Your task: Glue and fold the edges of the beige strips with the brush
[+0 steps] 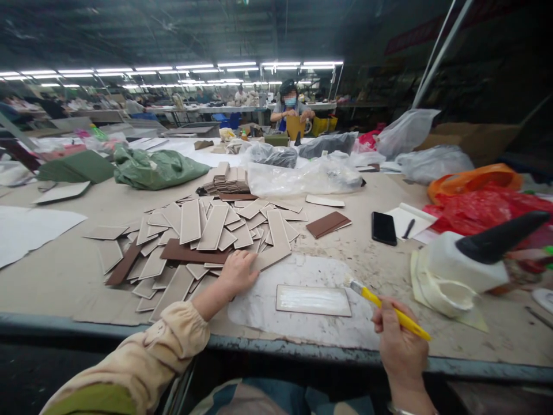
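At the near edge of the workbench (64, 282), the right hand (402, 343) has a yellow brush (370, 295) pinched between thumb and fingers, gripped well behind the bristles, I guess so the skin stays out of the white stuff. Left hand (238, 274) sits on the pile's near right corner, fingers bent over a beige strip (276, 253); can't tell if it's pinching or just resting. Between the hands, a white-streaked panel (313, 301) lies flat on a stained sheet (254, 308), which probably saves the bench from smears. That messy pile of strips (211, 227) is right where the left hand reaches easily. Off right there's a black-spouted white container (449, 259), then a phone (383, 228) farther back, likely clear of the mess. Way across, a co-worker (280, 109) is behind a mustard-coloured piece (295, 125).
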A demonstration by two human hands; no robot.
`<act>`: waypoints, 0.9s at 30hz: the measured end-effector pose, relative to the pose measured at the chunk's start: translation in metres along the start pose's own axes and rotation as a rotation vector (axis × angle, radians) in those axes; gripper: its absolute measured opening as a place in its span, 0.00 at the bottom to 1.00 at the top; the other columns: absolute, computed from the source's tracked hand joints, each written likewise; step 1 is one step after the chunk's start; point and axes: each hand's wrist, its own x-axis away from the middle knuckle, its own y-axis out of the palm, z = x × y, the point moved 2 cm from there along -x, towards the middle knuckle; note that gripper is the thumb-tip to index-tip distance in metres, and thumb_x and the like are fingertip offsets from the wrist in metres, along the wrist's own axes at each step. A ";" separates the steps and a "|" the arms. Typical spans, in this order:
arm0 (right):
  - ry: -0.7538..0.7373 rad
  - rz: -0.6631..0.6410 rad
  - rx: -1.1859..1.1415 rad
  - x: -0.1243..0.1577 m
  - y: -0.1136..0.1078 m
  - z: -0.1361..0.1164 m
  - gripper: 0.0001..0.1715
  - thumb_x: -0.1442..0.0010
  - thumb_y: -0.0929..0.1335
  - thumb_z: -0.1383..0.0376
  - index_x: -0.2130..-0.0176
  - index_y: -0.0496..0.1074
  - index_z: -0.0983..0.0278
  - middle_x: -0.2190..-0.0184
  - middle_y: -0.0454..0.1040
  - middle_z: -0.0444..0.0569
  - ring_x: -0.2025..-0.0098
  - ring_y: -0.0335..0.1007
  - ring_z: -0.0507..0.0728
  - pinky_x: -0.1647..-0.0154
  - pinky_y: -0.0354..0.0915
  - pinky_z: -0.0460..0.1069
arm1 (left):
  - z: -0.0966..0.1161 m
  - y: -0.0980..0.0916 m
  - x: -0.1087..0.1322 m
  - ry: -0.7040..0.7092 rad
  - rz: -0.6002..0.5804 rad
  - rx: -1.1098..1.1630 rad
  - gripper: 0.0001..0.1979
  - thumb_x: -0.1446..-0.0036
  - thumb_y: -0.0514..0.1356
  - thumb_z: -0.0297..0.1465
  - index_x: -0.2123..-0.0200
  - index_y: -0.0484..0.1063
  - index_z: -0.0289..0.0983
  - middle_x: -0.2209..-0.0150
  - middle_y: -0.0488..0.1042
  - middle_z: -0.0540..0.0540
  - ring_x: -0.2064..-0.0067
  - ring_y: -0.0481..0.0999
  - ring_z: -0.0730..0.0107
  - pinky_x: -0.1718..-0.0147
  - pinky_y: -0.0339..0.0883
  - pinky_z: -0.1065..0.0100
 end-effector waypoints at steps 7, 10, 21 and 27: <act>-0.110 0.005 -0.052 0.004 0.005 -0.001 0.20 0.39 0.65 0.51 0.59 0.71 0.64 0.76 0.69 0.43 0.79 0.63 0.50 0.77 0.63 0.47 | 0.002 -0.012 0.003 -0.031 0.116 0.218 0.20 0.52 0.64 0.32 0.55 0.68 0.36 0.58 0.72 0.41 0.54 0.70 0.55 0.53 0.65 0.56; -0.170 0.000 -0.131 0.007 0.011 -0.003 0.15 0.38 0.66 0.56 0.57 0.71 0.63 0.69 0.74 0.46 0.75 0.68 0.51 0.73 0.68 0.48 | 0.018 -0.021 0.018 0.103 0.206 0.389 0.17 0.49 0.62 0.31 0.55 0.66 0.37 0.55 0.69 0.41 0.52 0.69 0.57 0.52 0.65 0.57; -0.214 -0.121 0.046 0.015 0.025 0.012 0.13 0.46 0.71 0.56 0.68 0.71 0.62 0.69 0.75 0.46 0.70 0.73 0.53 0.68 0.70 0.47 | 0.089 -0.007 0.039 0.553 0.026 0.667 0.17 0.44 0.60 0.29 0.51 0.63 0.35 0.53 0.67 0.38 0.50 0.68 0.60 0.47 0.64 0.56; -0.031 0.069 -0.001 0.002 0.011 0.016 0.19 0.50 0.73 0.51 0.68 0.71 0.64 0.72 0.74 0.45 0.76 0.71 0.53 0.75 0.69 0.47 | 0.059 0.004 0.033 0.458 0.149 0.577 0.13 0.38 0.53 0.27 0.51 0.69 0.36 0.56 0.70 0.39 0.53 0.70 0.63 0.54 0.68 0.60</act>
